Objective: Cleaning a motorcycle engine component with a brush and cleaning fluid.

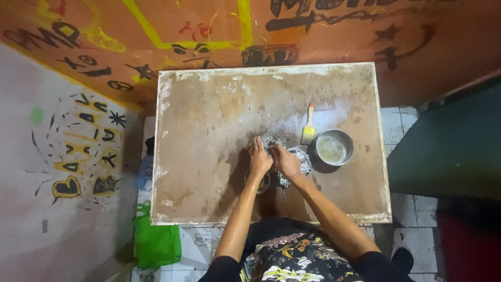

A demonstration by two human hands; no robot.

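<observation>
Centre of the frame, on the worktop [209, 115] | my left hand [259, 159] and right hand [286, 161] both closed around a small metal part [271, 141] | pot [334, 148] and brush [309, 128] just right | imo a careless elbow could tip that pot

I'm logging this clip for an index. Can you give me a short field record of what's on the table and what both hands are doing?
Surface: worn brown table, white-edged
Left hand: on a small metal part
Right hand: on the same part
Grip: cannot tell
Beside hands: round metal piece, paintbrush with yellow bristles, metal pot of pale liquid
Floor, left: green bag
</observation>
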